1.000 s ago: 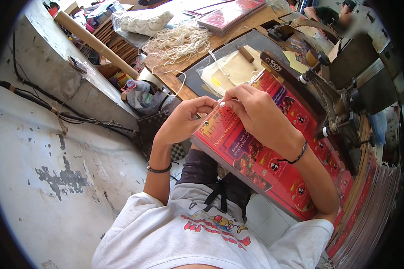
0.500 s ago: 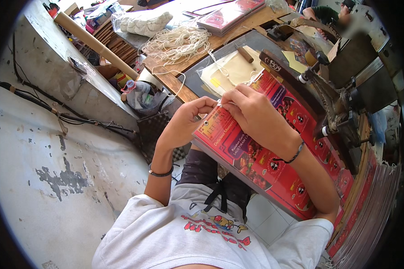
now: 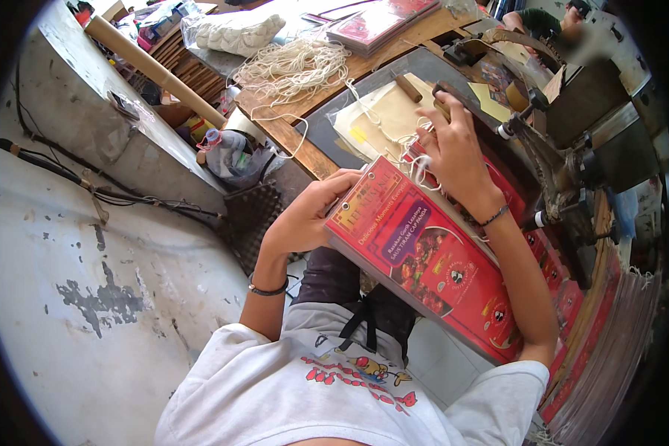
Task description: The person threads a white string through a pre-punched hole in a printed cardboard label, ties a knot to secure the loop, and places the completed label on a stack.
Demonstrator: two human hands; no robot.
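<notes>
A thick, glossy red calendar (image 3: 431, 253) with printed food pictures and metal eyelets lies tilted across my lap. My left hand (image 3: 305, 212) grips its top left corner, fingers closed over the edge. My right hand (image 3: 457, 152) is beyond the calendar's far edge, above another red stack. Its fingers are bent and apart, close to a dark wooden bar. Loose white string (image 3: 422, 175) hangs by the palm; whether any is pinched is hidden. A short wooden handle (image 3: 407, 88) rests on pale paper (image 3: 375, 115) nearby.
A heap of white string (image 3: 297, 67) sits on the wooden table (image 3: 275, 130). Metal clamping machinery (image 3: 550, 141) stands at the right, above tall stacks of calendars (image 3: 609, 357). A bagged bottle (image 3: 230, 152) is at the left. Another person (image 3: 535, 26) works at the far right.
My right hand has left the calendar's top edge and moved away to the far right, over the string. My left hand has closed on the corner, and the calendar has shifted slightly.
</notes>
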